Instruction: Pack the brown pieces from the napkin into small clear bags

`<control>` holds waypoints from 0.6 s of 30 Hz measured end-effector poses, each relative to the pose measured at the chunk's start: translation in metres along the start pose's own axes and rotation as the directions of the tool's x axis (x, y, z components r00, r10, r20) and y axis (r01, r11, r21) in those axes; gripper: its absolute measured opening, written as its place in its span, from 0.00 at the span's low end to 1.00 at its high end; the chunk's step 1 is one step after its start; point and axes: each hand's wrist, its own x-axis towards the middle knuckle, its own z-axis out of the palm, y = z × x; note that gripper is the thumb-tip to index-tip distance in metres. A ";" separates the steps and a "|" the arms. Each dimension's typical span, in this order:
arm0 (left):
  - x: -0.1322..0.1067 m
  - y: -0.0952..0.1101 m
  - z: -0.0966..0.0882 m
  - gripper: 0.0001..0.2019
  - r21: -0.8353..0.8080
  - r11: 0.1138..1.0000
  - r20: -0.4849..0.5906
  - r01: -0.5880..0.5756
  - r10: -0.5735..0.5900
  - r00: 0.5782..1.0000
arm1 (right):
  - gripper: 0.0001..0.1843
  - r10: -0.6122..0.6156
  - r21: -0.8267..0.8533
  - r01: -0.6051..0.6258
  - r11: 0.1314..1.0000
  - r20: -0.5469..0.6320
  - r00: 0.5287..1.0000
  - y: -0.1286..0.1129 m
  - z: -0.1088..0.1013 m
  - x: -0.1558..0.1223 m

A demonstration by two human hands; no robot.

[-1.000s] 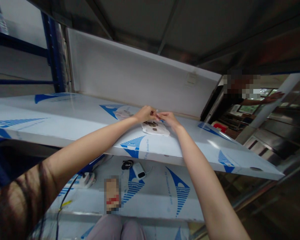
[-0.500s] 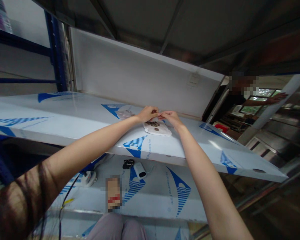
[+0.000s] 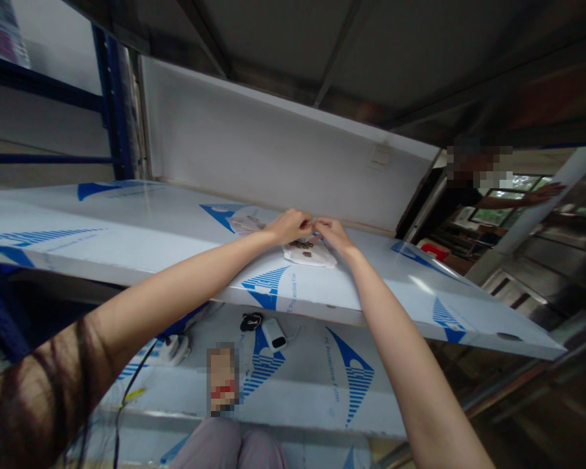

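Near the back of the metal shelf, my left hand (image 3: 292, 225) is closed with the fingers curled together. My right hand (image 3: 333, 233) faces it, thumb and fingers pinched, the fingertips almost meeting the left ones. Whatever they pinch is too small or hidden to make out. Just below both hands lies a white cloth-like or bag-like sheet (image 3: 317, 259) on the shelf. Several small brown, metallic-looking pieces (image 3: 303, 245) rest on it, partly covered by my fingers. Left of my left hand lies a clear plastic bag-like thing (image 3: 247, 223).
The shelf (image 3: 176, 257) carries blue-printed protective film, with a white panel (image 3: 273, 143) behind. On the lower shelf are a white device (image 3: 274, 335), a black coiled cable (image 3: 251, 321), a power strip (image 3: 176, 350) and a blurred-out item (image 3: 223, 378). At right, a person (image 3: 469, 185) reaches outward.
My hands have drawn slightly apart at the fingertips, uncovering a little gap between them. The sheet and brown pieces lie in nearly the same place.
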 end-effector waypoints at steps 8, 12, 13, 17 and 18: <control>-0.002 0.004 -0.004 0.11 0.117 0.990 -0.118 0.083 -0.069 0.991 | 0.10 -0.003 -0.026 0.002 1.000 -0.040 0.999 0.002 -0.003 0.004; 0.001 -0.007 0.001 0.21 -0.211 0.956 -0.210 0.203 -0.248 0.946 | 0.10 -0.058 0.072 0.064 0.995 -0.085 0.995 0.003 -0.007 0.004; 0.001 -0.011 0.002 0.22 -0.326 0.907 -0.168 0.267 -0.333 0.928 | 0.11 -0.069 0.102 0.078 0.992 -0.086 0.994 0.003 -0.008 0.004; 0.001 -0.030 0.000 0.20 -0.661 0.640 0.265 0.392 -0.289 0.920 | 0.15 -0.106 0.209 0.118 0.971 -0.067 0.992 0.001 -0.012 0.001; 0.001 -0.034 -0.002 0.19 -0.708 0.592 0.329 0.386 -0.207 0.921 | 0.15 -0.112 0.226 0.123 0.966 -0.063 0.992 0.001 -0.013 0.000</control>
